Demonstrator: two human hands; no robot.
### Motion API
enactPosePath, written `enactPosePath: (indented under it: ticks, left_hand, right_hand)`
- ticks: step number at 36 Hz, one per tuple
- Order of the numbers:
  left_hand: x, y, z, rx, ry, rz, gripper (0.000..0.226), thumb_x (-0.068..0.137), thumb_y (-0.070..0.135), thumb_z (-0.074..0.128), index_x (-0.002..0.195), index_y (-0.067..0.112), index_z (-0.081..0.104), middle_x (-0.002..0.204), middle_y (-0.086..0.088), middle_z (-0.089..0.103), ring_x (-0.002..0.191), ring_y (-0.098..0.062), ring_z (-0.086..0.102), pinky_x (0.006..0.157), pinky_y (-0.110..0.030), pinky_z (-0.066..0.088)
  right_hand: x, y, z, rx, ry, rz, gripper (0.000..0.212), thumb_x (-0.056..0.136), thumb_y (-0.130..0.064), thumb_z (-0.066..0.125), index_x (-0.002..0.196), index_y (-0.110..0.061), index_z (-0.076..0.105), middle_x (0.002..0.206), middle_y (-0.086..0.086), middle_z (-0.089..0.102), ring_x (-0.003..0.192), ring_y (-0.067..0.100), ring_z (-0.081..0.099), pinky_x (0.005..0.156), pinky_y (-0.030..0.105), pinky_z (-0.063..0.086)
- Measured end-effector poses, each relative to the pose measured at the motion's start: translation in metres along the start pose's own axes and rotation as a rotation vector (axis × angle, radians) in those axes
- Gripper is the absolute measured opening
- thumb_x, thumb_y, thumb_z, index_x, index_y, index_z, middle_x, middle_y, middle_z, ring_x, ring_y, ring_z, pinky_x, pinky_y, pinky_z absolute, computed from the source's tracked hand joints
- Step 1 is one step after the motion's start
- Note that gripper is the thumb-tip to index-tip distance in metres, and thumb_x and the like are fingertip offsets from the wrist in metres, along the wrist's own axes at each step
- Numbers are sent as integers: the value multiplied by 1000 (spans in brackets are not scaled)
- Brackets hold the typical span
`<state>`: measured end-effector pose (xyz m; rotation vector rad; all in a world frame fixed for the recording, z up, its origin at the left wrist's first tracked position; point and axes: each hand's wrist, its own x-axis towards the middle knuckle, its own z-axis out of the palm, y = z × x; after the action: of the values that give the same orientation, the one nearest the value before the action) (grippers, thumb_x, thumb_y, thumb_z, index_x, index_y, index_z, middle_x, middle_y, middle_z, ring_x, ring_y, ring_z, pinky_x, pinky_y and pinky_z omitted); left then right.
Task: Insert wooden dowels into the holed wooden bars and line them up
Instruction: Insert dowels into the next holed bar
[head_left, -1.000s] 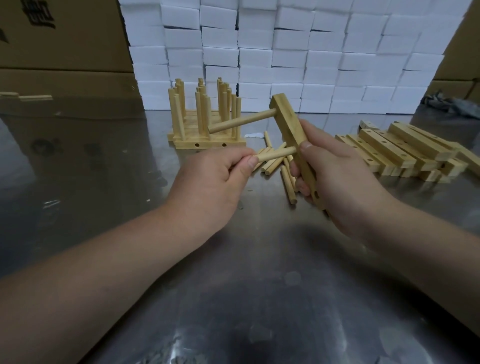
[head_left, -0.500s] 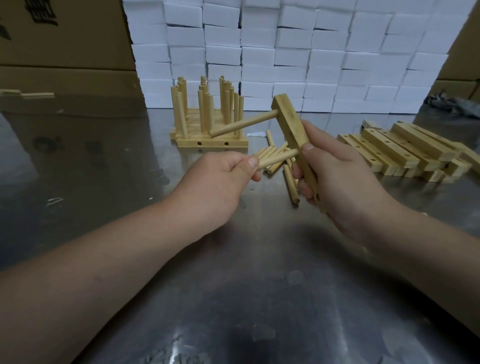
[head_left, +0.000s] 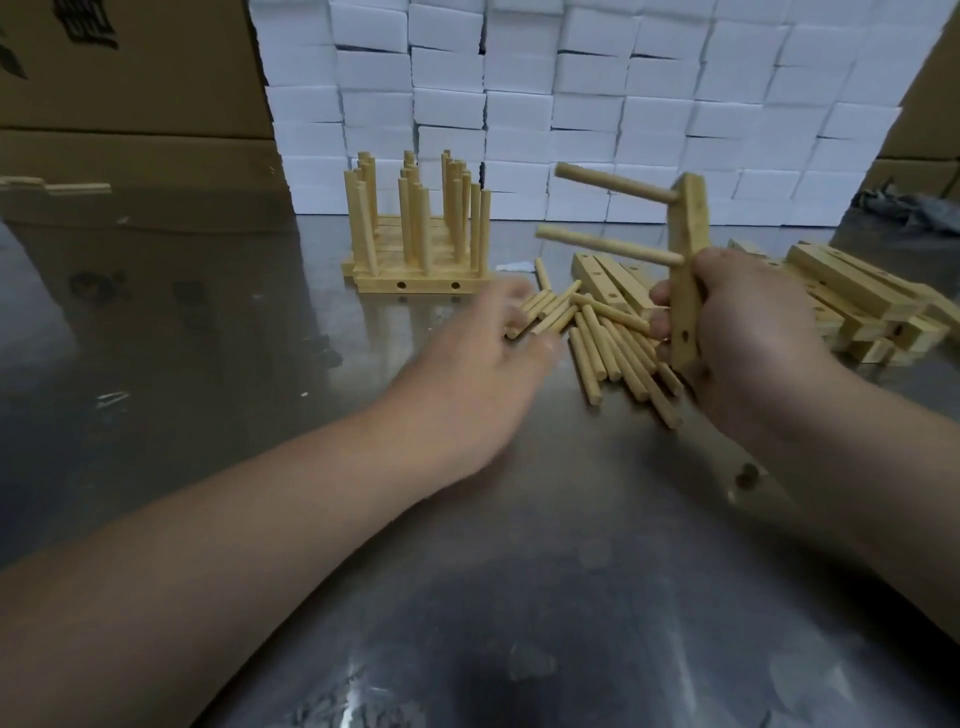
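Since 0.5 s ago the left grip (head_left: 483, 374) had let go of the second dowel and dropped to the loose dowels (head_left: 608, 338), and the bar (head_left: 687, 244) had swung from slanted to nearly upright.

Everything sat on a shiny grey metal worktop (head_left: 467, 571) that mirrored the things around it. A wall of stacked white boxes (head_left: 571, 104) closed off its far edge, with brown cardboard cartons (head_left: 130, 78) to the left.

The right grip (head_left: 743, 338) was clamped round the lower half of the bar, fingers wrapped across its front, so the bar rose above the knuckles. 2 dowels stuck out of it sideways to the left, the upper dowel (head_left: 613, 183) near the top end and the lower dowel (head_left: 608, 244) just above the fingers. An open hole showed in the bar below the fingers.

The left grip was blurred, its fingers stretched apart over the near end of the loose dowels, which lay scattered between the 2 hands. Finished bars with upright dowels (head_left: 415, 228) stood lined up behind the left grip. A heap of bare bars (head_left: 852, 291) lay to the right.
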<state>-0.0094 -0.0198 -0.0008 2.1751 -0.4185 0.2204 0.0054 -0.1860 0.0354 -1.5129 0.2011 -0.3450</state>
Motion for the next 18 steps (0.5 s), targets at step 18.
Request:
enactPosePath:
  ticks: [18]
  left_hand:
    - [-2,14,8,677,5,56,26,86,50,48,96,26,51,86,7,53,81,-17,52,64,-33,42]
  right_hand:
    - [0,7,8,191,-72,122,22,100,-20,34,86,-19,50,49,-2,59,31,9,48,35,13,38]
